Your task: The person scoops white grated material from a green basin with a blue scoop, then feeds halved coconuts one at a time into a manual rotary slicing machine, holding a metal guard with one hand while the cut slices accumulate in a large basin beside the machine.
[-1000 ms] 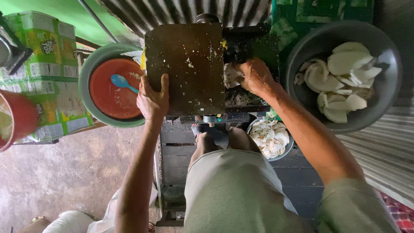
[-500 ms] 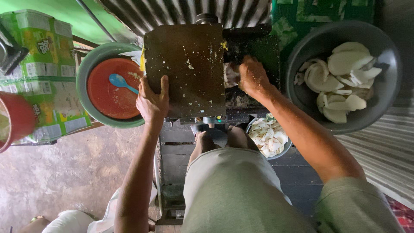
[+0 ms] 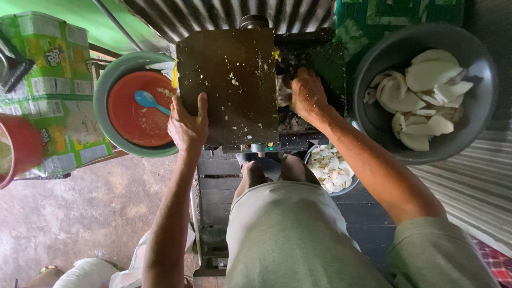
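Rough food-processing workshop, corrugated metal wall beyond the hands, flecked grating machine under the left hand, dark tub of white coconut pieces right, bare concrete floor below-left

Left of the green basin stands a stack of boxy green cartons with yellow and white label panels, the top carton reaching the upper left corner, the lower one running down beside a red container at the picture's left edge.

spoon in bowl, left of machine
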